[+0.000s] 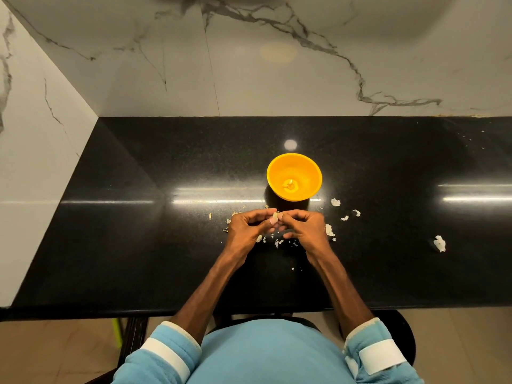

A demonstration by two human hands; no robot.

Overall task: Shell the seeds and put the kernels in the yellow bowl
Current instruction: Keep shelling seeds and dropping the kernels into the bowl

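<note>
Seed [275, 216] pinched between curled fingertips of left hand [246, 228] and right hand [304, 228], near yellow bowl [277, 171]. Kernels [290, 185] seen inside; shell scraps [335, 202] scattered over counter [166, 259].

Yellow bowl [304, 173] mid counter [138, 217]; shell scraps [440, 243] scattered beside it; open room left, right; wall [277, 79] behind.

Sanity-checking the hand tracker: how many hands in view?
2: left hand and right hand meet over the counter on the near side of the yellow bowl, both pinching one seed. None hidden.
</note>
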